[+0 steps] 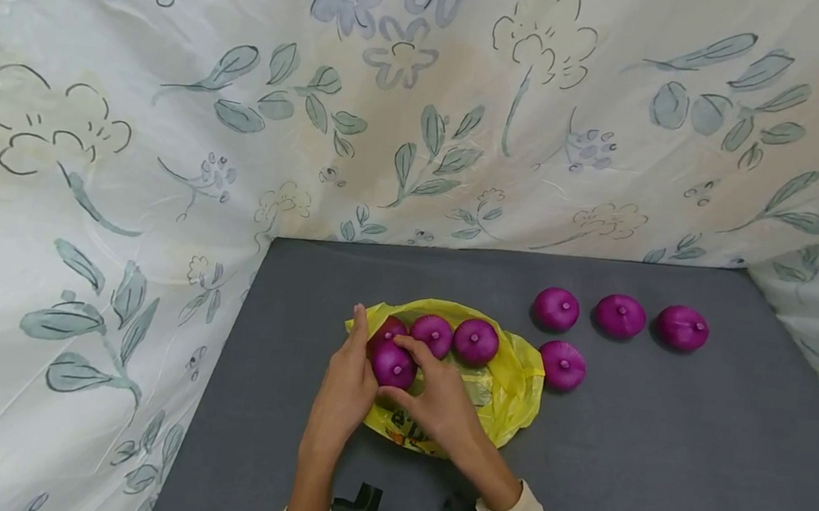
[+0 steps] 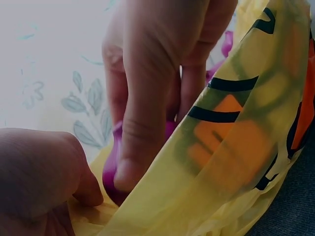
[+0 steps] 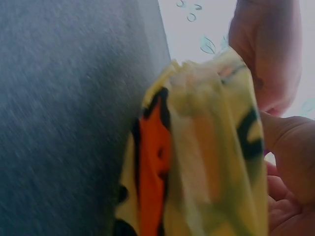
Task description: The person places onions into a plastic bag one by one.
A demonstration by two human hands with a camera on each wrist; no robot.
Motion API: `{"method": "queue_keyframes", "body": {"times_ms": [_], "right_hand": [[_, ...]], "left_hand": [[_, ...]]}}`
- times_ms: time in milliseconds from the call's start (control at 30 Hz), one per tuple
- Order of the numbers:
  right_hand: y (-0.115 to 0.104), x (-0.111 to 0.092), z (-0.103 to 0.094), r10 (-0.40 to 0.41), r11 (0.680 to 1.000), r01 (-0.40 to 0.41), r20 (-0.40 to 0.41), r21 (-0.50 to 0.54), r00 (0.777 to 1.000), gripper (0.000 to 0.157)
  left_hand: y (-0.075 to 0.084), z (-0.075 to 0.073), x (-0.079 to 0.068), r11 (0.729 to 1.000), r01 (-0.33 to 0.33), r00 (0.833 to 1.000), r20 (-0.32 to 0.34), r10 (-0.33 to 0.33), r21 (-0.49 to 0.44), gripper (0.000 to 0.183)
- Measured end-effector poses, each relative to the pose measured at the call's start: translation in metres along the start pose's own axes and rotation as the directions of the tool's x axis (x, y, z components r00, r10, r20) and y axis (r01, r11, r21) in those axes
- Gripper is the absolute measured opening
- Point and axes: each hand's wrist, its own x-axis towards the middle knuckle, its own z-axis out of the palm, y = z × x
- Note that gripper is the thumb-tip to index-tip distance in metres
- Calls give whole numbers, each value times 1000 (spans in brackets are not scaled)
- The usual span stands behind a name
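A yellow plastic bag point(image 1: 521, 381) lies with its mouth spread wide, several red onions point(image 1: 475, 342) inside it. My right hand point(image 1: 443, 403) reaches over the near rim and grips one red onion point(image 1: 394, 367) between thumb and fingers, at the bag's left side. In the left wrist view that onion point(image 2: 112, 169) shows low behind the bag's printed wall. My left hand point(image 1: 343, 393) holds the bag's left edge, its fingers pointing away from me. The right wrist view has the bag point(image 3: 197, 162) covering most of the grip.
Several more red onions stand on the dark grey table point(image 1: 658, 444) right of the bag: three in a back row point(image 1: 620, 317) and one point(image 1: 563, 365) close against the bag's right side. Floral cloth point(image 1: 423, 109) hangs behind and beside the table.
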Motion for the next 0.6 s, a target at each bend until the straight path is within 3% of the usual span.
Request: {"method": "queue_keyframes", "body": {"times_ms": [267, 600], "right_hand": [[-1, -3, 11, 16, 998, -13, 58, -63, 998, 75], [2, -6, 22, -11, 997, 15, 50, -79, 999, 76]], "left_hand": [[1, -1, -1, 1000, -8, 1000, -2, 7, -14, 79], [2, -1, 0, 1000, -1, 1000, 2, 1, -9, 78]]}}
